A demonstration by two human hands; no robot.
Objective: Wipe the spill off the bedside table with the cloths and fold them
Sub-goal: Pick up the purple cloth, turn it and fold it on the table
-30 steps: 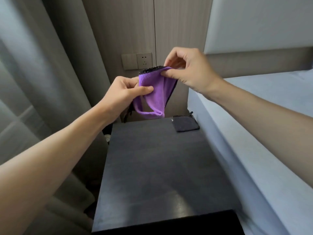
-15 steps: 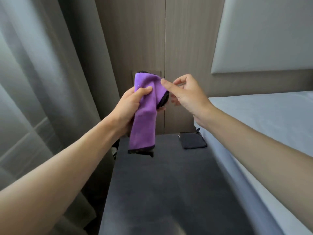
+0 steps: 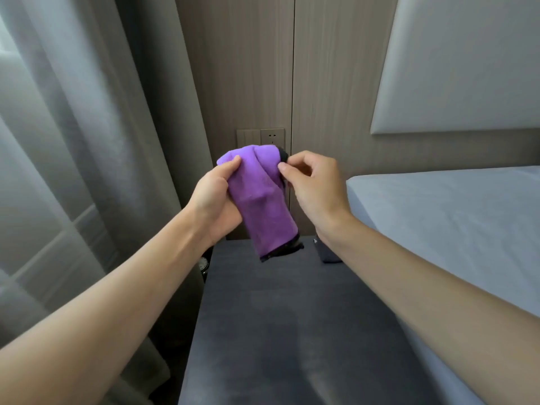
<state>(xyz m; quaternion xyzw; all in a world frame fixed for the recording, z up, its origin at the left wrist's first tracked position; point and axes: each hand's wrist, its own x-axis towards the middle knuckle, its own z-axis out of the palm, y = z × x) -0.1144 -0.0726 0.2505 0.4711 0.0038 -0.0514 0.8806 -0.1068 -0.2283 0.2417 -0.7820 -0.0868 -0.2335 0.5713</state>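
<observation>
The curtain (image 3: 73, 141) hangs at the left and the bed (image 3: 453, 223) lies at the right, with the dark worktop (image 3: 292, 331) between them. Above the worktop's far end, the purple cloth (image 3: 263, 206) hangs in the air. The left hand (image 3: 214, 206) has its grip closed around the cloth's upper left side. The right hand (image 3: 315, 191) pinches the upper right edge. A dark cloth (image 3: 328, 255) lies at the worktop's far right corner, partly hidden by the right arm.

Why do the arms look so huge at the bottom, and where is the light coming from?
In the head view, the wide lens stretches whatever is near the edges, so the forearms balloon while the left hand and right hand holding the purple cloth look normal; daylight glows softly through the curtain on the left, leaving a pale sheen on the bedside table.
</observation>
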